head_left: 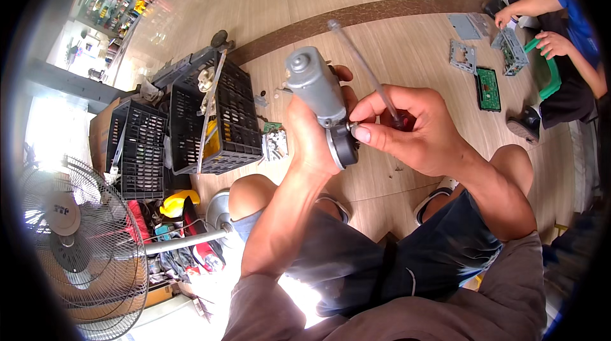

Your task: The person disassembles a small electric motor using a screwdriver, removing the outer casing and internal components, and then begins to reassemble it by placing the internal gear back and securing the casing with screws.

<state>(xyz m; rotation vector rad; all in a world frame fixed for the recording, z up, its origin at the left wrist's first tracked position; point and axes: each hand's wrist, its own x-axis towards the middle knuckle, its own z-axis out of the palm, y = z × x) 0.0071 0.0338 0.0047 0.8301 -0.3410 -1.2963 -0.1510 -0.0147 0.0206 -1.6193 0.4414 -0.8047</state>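
Note:
My left hand (304, 134) is wrapped around a grey cylindrical motor (315, 83) with a black, metal-rimmed gear housing (344, 149) at its lower end. The motor's rounded cap points up and away from me. My right hand (407, 131) holds a long-shafted screwdriver (363, 61), its red handle (401, 122) in my curled fingers and its tip raised toward the upper left. The thumb and index finger of that hand touch a small metal fitting (352, 126) on the motor's side; whether it is a screw I cannot tell.
Black plastic crates (228, 129) stand at the left, a fan (73, 258) below them. At right, another person's hands (551, 45) work beside metal brackets (509, 51), a green circuit board (488, 89) and a green plastic piece (548, 80). Small parts (275, 143) lie beside the crates.

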